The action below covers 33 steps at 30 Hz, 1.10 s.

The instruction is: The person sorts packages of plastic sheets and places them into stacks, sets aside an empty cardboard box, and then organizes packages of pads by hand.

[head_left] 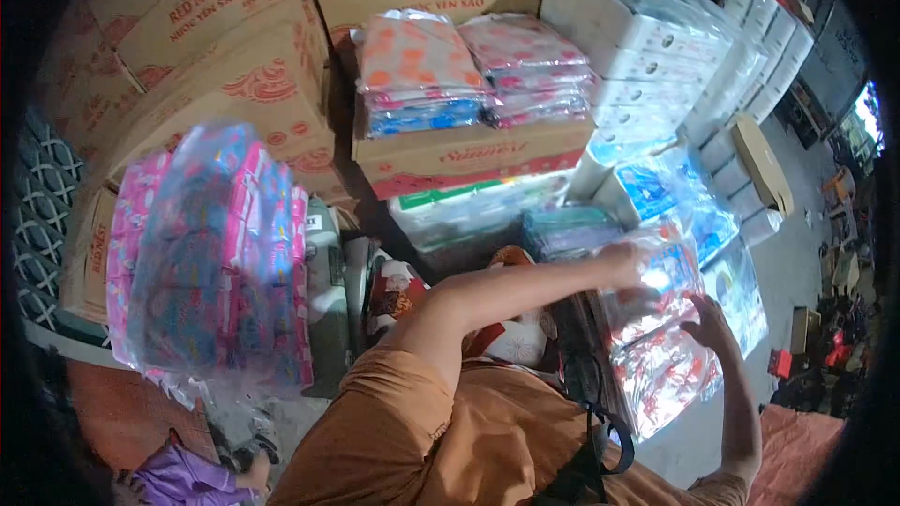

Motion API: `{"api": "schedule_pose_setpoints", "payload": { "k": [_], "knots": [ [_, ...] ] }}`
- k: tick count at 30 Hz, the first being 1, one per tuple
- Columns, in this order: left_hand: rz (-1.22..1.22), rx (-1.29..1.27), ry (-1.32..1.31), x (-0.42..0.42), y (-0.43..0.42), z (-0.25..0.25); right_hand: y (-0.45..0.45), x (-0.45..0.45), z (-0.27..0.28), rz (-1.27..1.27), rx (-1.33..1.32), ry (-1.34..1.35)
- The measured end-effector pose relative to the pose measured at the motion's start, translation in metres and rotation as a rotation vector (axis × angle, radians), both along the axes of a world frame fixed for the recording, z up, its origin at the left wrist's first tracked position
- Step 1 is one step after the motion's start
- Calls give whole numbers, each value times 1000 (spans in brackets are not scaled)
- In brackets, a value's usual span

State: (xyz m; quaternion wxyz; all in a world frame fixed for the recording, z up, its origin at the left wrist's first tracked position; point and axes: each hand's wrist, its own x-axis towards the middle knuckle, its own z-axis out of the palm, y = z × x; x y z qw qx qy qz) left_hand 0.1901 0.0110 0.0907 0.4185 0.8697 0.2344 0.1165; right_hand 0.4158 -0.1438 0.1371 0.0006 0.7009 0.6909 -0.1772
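Observation:
My left arm reaches across my body to the right, and my left hand [621,268] is at the upper part of a stack of shiny, clear-wrapped packages [661,375]. Its fingers are blurred, so their grip cannot be made out. At the right edge of the same stack is my right hand [712,330], its fingers apart and directed toward the plastic. The packages have red and silvery patches with strong glare. Just beyond my left hand lies a stack of flat greenish plastic packs [570,228].
A big bundle of pink and blue packs [211,262] stands at left. Behind, a carton [469,161] carries dotted plastic-wrapped packs [420,61]. White wrapped blocks [647,47] rise at the back right, near blue-wrapped packs [670,192]. Part of another person in purple [183,476] shows lower left.

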Motion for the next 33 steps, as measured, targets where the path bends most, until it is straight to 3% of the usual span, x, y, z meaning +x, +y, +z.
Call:
{"api": "schedule_pose_setpoints", "payload": {
  "k": [4,6,8,10,11,13,14,16,18,20,22,24,29,31,32,33],
  "knots": [
    [267,331,-95,-61,73,12,102,-53,16,344,39,19],
    [382,339,101,-98,100,43,150,-98,32,437,62,14],
    [369,395,-93,-147,111,77,199,-143,46,529,87,35],
    [558,569,68,-177,156,57,241,-192,60,602,189,79],
    [646,574,106,-199,143,84,257,-219,68,625,263,132],
    [842,952,65,-235,166,84,279,-274,96,671,290,116],
    [827,1100,93,-254,169,92,297,-294,94,659,351,163],
    [865,1154,142,-289,175,103,342,-331,66,659,417,220],
    [945,1302,274,-312,178,106,377,-361,38,685,795,-34],
    [950,1225,320,-325,174,108,358,-383,55,675,768,90],
    [959,1147,355,-331,171,107,366,-401,48,586,800,-84],
    [944,1132,439,-331,171,104,366,-407,42,598,826,-33],
    [1009,1289,289,-330,170,108,377,-414,35,579,849,25],
    [1094,908,336,-326,167,120,379,-415,29,565,946,48],
    [1087,907,334,-331,179,114,376,-414,32,586,949,87],
    [1053,695,90,-341,192,111,373,-410,34,596,951,125]
  ]
}}
